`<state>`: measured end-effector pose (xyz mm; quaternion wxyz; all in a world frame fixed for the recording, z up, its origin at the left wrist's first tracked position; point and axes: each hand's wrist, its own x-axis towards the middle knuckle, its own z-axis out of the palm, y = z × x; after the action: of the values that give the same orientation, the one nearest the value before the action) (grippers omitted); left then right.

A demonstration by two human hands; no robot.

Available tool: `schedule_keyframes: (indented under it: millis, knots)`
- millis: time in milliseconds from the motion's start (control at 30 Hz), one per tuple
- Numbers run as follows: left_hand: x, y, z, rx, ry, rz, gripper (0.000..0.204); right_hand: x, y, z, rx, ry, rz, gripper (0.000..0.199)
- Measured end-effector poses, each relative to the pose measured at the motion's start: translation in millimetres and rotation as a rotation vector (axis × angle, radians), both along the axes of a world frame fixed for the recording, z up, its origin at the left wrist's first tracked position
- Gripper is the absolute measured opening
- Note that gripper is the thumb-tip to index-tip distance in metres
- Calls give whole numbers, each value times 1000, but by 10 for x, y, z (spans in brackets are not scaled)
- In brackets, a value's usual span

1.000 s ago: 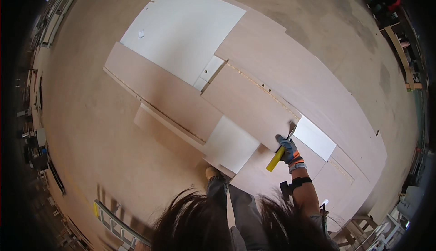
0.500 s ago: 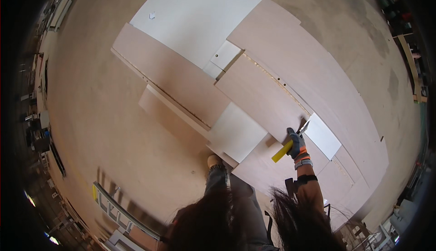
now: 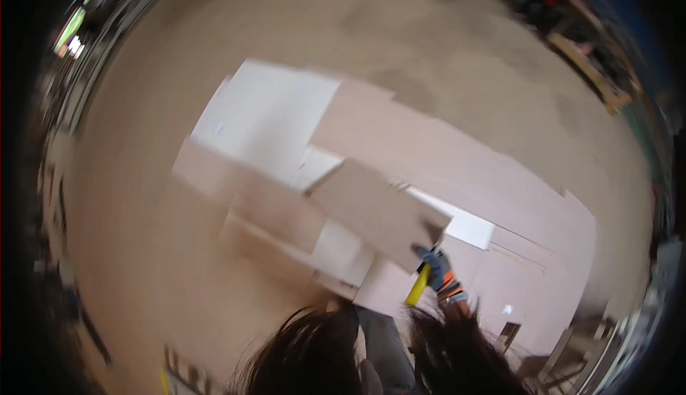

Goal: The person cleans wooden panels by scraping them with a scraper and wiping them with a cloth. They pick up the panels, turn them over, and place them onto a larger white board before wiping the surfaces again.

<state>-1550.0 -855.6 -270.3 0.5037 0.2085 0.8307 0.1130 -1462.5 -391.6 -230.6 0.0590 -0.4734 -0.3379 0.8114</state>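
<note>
My right hand (image 3: pixel 437 269), in a grey and orange glove, is closed around a yellow-handled tool (image 3: pixel 419 285). Blur hides the exact kind of its head, a narrow metal part meeting the near right corner of a brown board (image 3: pixel 375 205). That board appears tilted up from the stack of panels beneath it, its face now in shade. Beside its right end lies a bright white strip of panel (image 3: pixel 461 225). My left hand does not appear.
A large white panel (image 3: pixel 268 120) and a smaller white panel (image 3: pixel 343 252) lie among pinkish boards (image 3: pixel 514 180) of uneven edges. At lower left stands a metal frame (image 3: pixel 187 377). A wooden rack (image 3: pixel 589 70) stands far right. Dark hair covers part of the lower view.
The brown board has lifted and shifted at its right end, baring more of the white strip. My right hand has moved slightly left and down with the tool. The whole view has swung.
</note>
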Motion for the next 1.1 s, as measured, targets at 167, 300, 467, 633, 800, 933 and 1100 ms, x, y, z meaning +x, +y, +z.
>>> schedule_keyframes:
  millis: [167,300,467,633,800,933,1100]
  knots:
    - [-722,1266,155,202,-125,-272,34,698,-280,550,280,-21,-150,33]
    - [-802,1939,649,303,-146,-562,36,1789,-1061,1182,842,-227,-209,25]
    - [-122,2310,1185,328,-222,-917,38,3134,-2497,1703,668,-588,-589,23]
    - [503,2302,1688,252,-267,-1235,40,4394,-3995,1374,682,-1166,-1005,18]
    - [782,2358,1694,443,-947,-1345,42,5100,-5382,1420,199,-1255,-1563,13]
    - [2388,3068,1864,693,-226,-2453,28,5472,-6273,1347,207,-1313,-1975,16]
    - [4321,2966,2521,207,-440,-1819,29,5713,-7047,1218,-147,-1657,-1290,34]
